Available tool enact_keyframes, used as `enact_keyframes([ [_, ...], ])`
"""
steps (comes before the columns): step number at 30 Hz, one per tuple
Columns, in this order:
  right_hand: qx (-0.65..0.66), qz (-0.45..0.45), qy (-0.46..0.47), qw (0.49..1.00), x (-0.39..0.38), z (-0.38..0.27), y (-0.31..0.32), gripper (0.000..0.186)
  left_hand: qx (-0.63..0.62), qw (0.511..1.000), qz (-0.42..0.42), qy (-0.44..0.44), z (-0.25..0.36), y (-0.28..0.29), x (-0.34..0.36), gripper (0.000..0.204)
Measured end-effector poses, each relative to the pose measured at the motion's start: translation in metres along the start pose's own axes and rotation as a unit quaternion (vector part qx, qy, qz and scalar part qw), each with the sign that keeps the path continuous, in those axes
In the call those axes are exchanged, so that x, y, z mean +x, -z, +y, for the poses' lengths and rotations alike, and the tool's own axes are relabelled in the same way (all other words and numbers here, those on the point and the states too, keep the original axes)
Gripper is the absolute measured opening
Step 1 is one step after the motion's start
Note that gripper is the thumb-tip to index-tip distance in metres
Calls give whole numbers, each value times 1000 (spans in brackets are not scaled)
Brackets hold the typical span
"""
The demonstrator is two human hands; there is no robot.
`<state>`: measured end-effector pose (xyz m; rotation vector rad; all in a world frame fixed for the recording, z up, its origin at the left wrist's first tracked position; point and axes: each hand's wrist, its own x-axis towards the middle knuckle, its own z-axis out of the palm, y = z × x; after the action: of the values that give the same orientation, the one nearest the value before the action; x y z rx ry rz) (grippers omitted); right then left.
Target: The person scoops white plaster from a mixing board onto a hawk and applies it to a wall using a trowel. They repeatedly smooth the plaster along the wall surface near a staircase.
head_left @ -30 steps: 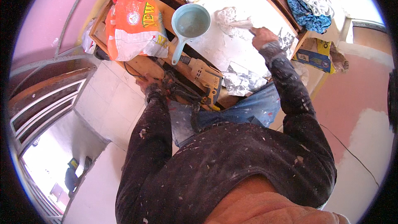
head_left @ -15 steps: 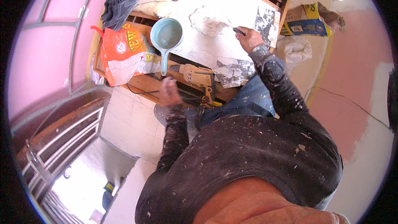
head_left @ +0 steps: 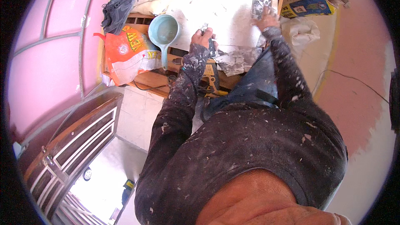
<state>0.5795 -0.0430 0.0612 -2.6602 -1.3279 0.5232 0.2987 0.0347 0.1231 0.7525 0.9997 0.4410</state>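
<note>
My left hand [head_left: 201,38] is closed around a black-handled putty knife [head_left: 212,50] at the near edge of a white board [head_left: 233,27]. Its small putty-smeared blade pokes out beyond the fingers. My right hand [head_left: 267,19] is spread, fingers apart and slightly blurred, over a black-and-white marbled sheet [head_left: 260,1] on the board's right side. Another crumpled marbled sheet [head_left: 238,61] lies at the near edge, between my hands. Under my left forearm, a yellow-and-black power drill [head_left: 211,77] is partly hidden.
A light-blue dipper [head_left: 164,31] stands left of the board beside an orange-and-white bag [head_left: 127,54]. Dark shoes [head_left: 119,8] sit behind the bag. On the right are a yellow-and-blue torn sack [head_left: 308,0], a white crumpled bag [head_left: 304,32] and a cable [head_left: 354,79] across the floor.
The putty knife has passed from my right hand to my left. My left hand has moved up and right onto the board's edge; my right hand has shifted right and opened.
</note>
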Motion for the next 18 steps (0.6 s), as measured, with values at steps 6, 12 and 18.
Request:
enact_keyframes([
  [6, -192, -102, -62, 974, 56, 41, 6, 118, -10, 996, -86, 37, -10, 35, 21, 28],
  [12, 112, -4, 47, 993, 38, 45, 1, 34, -55, 989, -134, 11, -16, 37, 28, 20],
  [18, 301, 48, 149, 941, 10, -12, -8, 34, -85, 989, -120, 12, -23, 25, 36, 18],
])
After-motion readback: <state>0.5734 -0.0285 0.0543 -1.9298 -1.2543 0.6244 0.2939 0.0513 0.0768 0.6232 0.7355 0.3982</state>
